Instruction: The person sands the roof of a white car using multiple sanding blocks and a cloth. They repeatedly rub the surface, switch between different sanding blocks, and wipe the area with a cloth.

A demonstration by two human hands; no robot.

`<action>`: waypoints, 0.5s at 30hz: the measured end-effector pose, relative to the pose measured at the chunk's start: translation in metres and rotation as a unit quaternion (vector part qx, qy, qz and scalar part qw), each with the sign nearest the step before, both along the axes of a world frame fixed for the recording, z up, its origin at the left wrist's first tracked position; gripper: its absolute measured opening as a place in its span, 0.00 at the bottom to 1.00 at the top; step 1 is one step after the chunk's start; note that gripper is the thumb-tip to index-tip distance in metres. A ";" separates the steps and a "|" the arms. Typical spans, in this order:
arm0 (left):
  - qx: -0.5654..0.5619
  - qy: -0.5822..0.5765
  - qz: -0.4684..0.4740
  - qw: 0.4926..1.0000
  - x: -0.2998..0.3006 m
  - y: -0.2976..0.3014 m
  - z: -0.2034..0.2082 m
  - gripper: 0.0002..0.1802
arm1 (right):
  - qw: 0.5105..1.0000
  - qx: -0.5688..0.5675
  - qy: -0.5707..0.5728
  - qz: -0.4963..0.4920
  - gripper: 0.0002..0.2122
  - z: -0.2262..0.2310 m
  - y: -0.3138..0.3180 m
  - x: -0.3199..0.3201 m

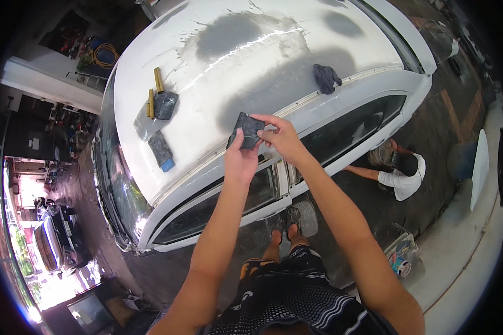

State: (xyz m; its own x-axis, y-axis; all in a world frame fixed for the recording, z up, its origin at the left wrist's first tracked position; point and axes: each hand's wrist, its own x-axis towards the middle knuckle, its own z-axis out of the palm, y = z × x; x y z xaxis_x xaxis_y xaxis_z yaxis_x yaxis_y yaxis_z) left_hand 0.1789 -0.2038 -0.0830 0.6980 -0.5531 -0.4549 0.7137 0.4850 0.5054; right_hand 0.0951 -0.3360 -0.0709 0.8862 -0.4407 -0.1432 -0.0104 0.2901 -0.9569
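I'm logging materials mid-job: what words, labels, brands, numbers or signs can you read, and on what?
Nothing is legible enough to quote.
Number plate on the dark car: too small.
Can label: too small and blurred.
White marks on the black clothing: unreadable.
Dark sheet in the left hand and right hand: no readable text.

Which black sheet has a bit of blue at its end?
The black sheet on the white car roof, below the yellow sticks in the picture. No blue shows on the sheet by those sticks or the sheet in the hands.
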 end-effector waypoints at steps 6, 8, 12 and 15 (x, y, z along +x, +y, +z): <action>-0.019 0.082 -0.132 0.988 0.008 -0.024 0.002 0.23 | 0.996 -0.004 -0.085 0.007 0.24 -0.021 -0.032 0.017; -0.006 0.071 -0.137 0.988 0.015 -0.026 -0.004 0.23 | 0.996 0.007 -0.089 0.024 0.25 -0.029 -0.044 0.025; 0.027 0.002 -0.114 0.993 0.032 -0.030 -0.024 0.23 | 0.995 0.045 -0.086 0.033 0.27 -0.047 -0.047 0.034; 0.019 -0.049 -0.081 0.995 0.039 -0.031 -0.034 0.22 | 0.995 0.048 -0.089 0.019 0.27 -0.052 -0.042 0.034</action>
